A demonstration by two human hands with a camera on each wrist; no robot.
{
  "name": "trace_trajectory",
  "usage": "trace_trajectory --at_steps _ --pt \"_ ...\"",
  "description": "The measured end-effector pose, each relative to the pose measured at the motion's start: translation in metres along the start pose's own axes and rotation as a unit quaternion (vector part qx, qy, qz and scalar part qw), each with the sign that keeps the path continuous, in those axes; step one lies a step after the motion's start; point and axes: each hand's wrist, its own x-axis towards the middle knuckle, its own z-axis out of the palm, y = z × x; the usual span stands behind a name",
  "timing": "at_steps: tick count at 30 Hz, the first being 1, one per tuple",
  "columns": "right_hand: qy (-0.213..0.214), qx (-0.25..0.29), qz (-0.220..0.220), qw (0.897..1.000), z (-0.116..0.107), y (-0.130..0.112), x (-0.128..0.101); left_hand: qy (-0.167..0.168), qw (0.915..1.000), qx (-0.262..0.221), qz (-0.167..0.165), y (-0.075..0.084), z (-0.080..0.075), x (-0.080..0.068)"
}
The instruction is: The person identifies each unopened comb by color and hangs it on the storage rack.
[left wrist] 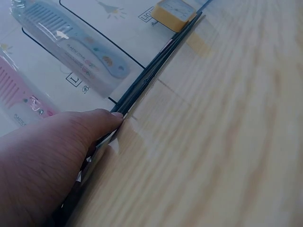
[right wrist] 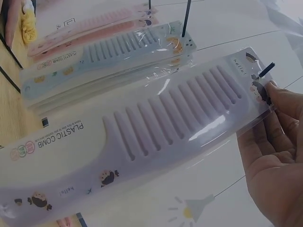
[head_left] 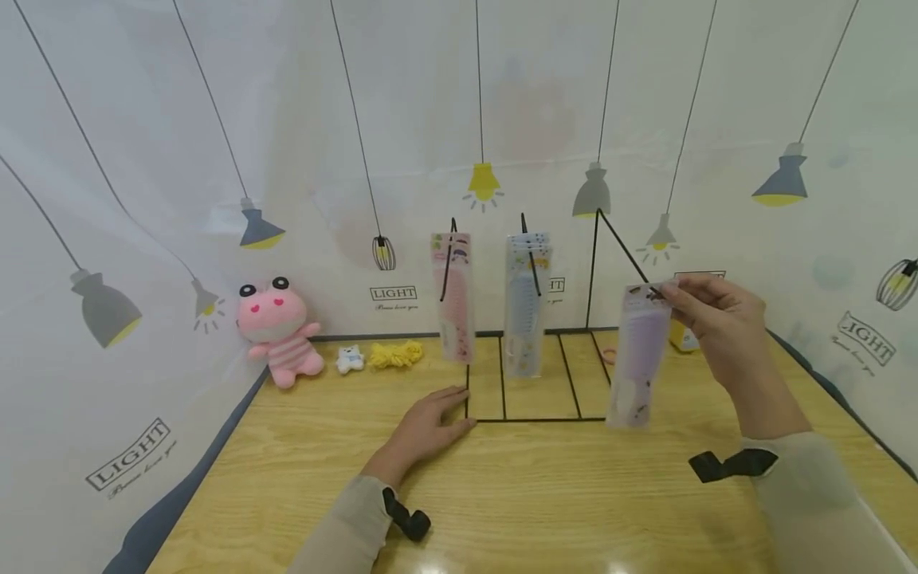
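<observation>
My right hand (head_left: 727,327) pinches the top corner of a clear-packed purple comb (head_left: 642,343). The tip of the right hook pokes through the pack's card in the right wrist view, beside my thumb. This hook belongs to a black wire display rack (head_left: 541,420) standing on the table. Packed blue combs (head_left: 526,311) hang from its middle hook, and packed pink combs (head_left: 453,295) from its left hook. At the rack's front left corner my left hand (head_left: 423,430) rests on the base with fingers extended; its thumb (left wrist: 102,122) touches the base wire.
A pink plush toy (head_left: 280,331) sits at the back left, beside a small white bear figure (head_left: 350,359) and a yellow yarn bundle (head_left: 397,354). Behind my right hand is a yellow clock-like box (left wrist: 173,14). Lamp-printed cloth backs the wooden table (head_left: 545,494).
</observation>
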Motion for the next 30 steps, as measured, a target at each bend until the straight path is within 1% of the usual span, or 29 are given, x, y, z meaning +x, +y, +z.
trace_trajectory --at_steps 8,12,20,23,25,27,30 --pt "0.021 -0.013 0.016 1.0 0.001 0.005 0.007 -0.001 1.0 0.003 0.002 0.001 -0.001 0.001" --pt "0.02 -0.011 0.017 1.0 0.0 0.009 0.011 -0.002 1.0 0.002 0.001 0.001 -0.002 0.001" --pt "0.024 -0.018 0.034 0.999 0.0 0.014 0.023 -0.001 1.0 -0.001 -0.004 0.001 -0.001 -0.001" --pt "0.031 -0.036 0.044 0.998 0.0 0.015 0.029 0.001 1.0 -0.002 -0.002 0.001 -0.001 -0.001" --pt "0.039 -0.057 0.054 0.996 0.0 0.015 0.034 0.003 1.0 -0.002 -0.001 0.001 0.0 -0.001" --pt "0.047 -0.086 0.063 0.993 0.001 0.016 0.04 0.004 1.0 -0.002 0.002 0.001 0.0 -0.001" --pt "0.055 -0.141 0.073 0.986 0.002 0.017 0.049 0.005 1.0 -0.003 0.004 0.002 -0.001 -0.001"
